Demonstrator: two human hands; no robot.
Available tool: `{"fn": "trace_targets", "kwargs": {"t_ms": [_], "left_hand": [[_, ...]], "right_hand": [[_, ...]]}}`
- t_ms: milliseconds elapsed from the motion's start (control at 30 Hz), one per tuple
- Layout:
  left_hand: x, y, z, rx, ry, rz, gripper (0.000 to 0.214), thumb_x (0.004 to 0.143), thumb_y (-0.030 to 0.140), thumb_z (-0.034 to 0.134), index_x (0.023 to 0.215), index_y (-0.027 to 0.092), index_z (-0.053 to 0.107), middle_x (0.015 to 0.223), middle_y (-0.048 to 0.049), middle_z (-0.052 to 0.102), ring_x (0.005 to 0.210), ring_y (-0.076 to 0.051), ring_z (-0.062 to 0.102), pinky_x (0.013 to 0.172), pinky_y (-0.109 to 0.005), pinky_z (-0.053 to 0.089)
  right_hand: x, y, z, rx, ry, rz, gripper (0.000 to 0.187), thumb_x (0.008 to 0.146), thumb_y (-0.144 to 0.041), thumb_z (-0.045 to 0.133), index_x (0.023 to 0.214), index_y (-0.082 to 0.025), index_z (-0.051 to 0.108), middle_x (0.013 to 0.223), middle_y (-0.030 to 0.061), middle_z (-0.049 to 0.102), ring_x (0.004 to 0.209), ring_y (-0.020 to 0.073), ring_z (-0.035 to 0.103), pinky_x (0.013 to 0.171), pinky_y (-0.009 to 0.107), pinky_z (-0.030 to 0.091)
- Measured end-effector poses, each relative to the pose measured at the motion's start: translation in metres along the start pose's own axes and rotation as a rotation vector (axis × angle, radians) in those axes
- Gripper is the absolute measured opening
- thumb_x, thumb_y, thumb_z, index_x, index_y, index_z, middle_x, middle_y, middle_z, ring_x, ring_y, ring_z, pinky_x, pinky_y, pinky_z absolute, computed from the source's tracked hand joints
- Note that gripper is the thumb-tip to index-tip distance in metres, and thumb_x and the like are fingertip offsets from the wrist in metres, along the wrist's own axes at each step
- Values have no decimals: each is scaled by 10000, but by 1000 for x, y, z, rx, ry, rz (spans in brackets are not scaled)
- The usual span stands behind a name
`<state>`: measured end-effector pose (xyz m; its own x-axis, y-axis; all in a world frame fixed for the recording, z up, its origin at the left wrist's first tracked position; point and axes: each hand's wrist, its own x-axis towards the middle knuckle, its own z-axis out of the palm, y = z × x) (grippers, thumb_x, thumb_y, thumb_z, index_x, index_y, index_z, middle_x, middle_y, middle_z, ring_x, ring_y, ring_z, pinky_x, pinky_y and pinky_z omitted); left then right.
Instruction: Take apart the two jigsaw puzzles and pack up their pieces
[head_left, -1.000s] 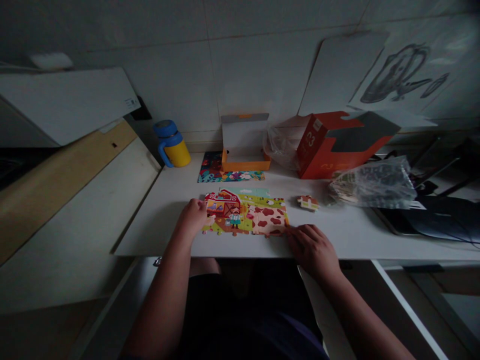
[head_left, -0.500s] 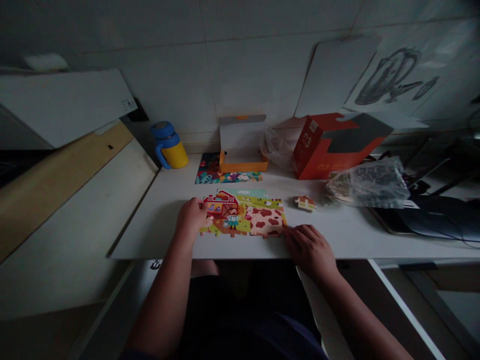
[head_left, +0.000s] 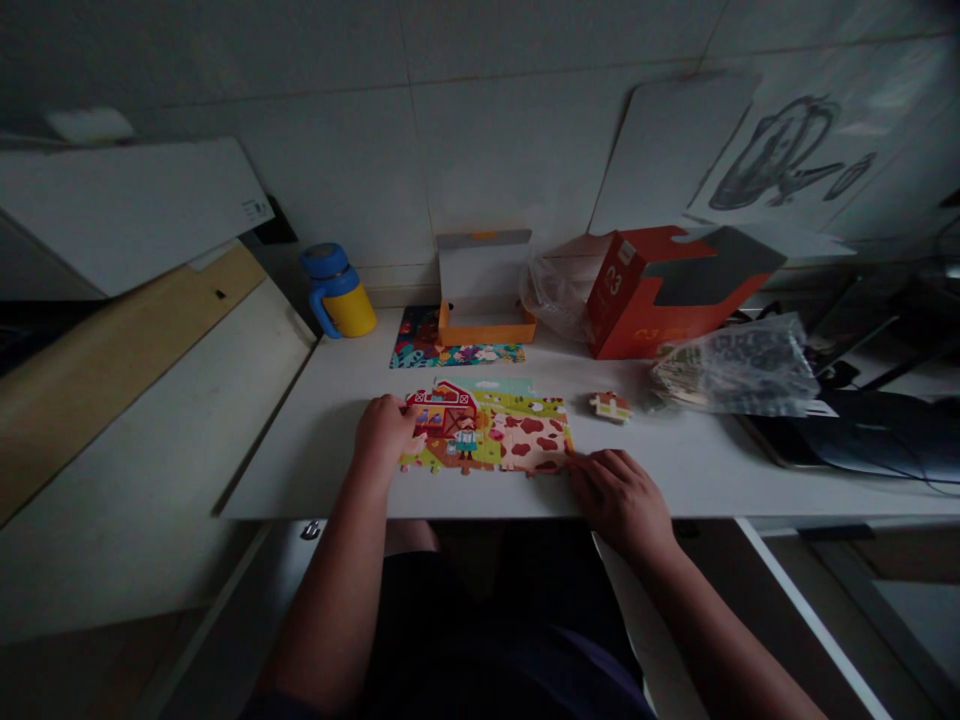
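A partly assembled jigsaw puzzle [head_left: 517,430] lies flat on the white table, showing a red barn, a figure in an apron and a brown-spotted cow. Knobs and notches show along its near edge. My left hand [head_left: 384,432] grips the puzzle's left edge, its fingertips at the barn side and partly hidden. At the lower right corner, the curled fingers of my right hand [head_left: 621,497] hold the edge beside the cow. A small stack of loose puzzle pieces [head_left: 610,406] lies to the right of the picture.
Behind the puzzle stand an open orange box [head_left: 487,332] on a dark patterned sheet [head_left: 412,345] and a blue-and-yellow flask [head_left: 346,300]. Farther right are a large red carton [head_left: 637,300], a clear plastic bag [head_left: 757,370] and a dark flat device [head_left: 870,430].
My left hand has shifted very slightly at the puzzle's left edge. The right hand and the puzzle look the same.
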<state>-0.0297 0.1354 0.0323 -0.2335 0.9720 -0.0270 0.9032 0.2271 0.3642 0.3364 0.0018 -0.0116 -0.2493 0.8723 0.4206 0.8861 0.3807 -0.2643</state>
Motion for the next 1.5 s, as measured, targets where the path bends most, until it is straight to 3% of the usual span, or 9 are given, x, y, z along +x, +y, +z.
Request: {"fn": "trace_targets", "kwargs": {"t_ms": [467,767,1000,1167,1333,1500], "left_hand": [[13,-21,23,-447,40,-21,261,878,309,685,1102,179,653,1017,-95,800,822,-196,753,721,-262,502],[17,-26,26,-579,19,-15,244,795,392,706,895,173,746,882,-87,797,755,-219,730,660,-269,490],[7,-32,10,-743,10,-39,411,736,526,727,920,159,741,860,-72,785,738,-209,715,662,-273,519],[-22,-38,-7,-896,-138,-59,494,662,569,806,925,157,736,872,-66,784,745,-204,708,672,-274,526],[-39,-45,-3,-730,-140,-17,355,764,491,732,905,166,715,894,-86,790,803,-232,732,709,-291,525],[-49,-39,-9,-313,-19,7,194,869,391,652,900,208,706,901,-74,789,800,-220,724,690,-286,473]], "right_hand": [[-1,2,2,-18,26,-22,209,1019,-298,577,1104,-188,734,997,93,714,927,242,615,868,392,503],[-1,3,2,-32,18,-29,210,1015,-295,583,1126,-193,728,1001,98,715,931,249,621,872,408,504],[0,1,1,-35,23,-32,204,1022,-297,575,1108,-196,730,993,97,713,920,246,616,868,402,501],[0,1,2,-36,36,-30,209,1019,-303,581,1109,-193,734,967,91,706,889,236,606,848,394,498],[-1,2,2,-40,42,-42,219,1009,-289,590,1139,-186,734,980,93,710,905,242,610,846,394,498],[-1,1,1,-41,46,-38,203,1010,-285,592,1120,-186,732,978,94,710,895,239,609,844,392,497]]}}
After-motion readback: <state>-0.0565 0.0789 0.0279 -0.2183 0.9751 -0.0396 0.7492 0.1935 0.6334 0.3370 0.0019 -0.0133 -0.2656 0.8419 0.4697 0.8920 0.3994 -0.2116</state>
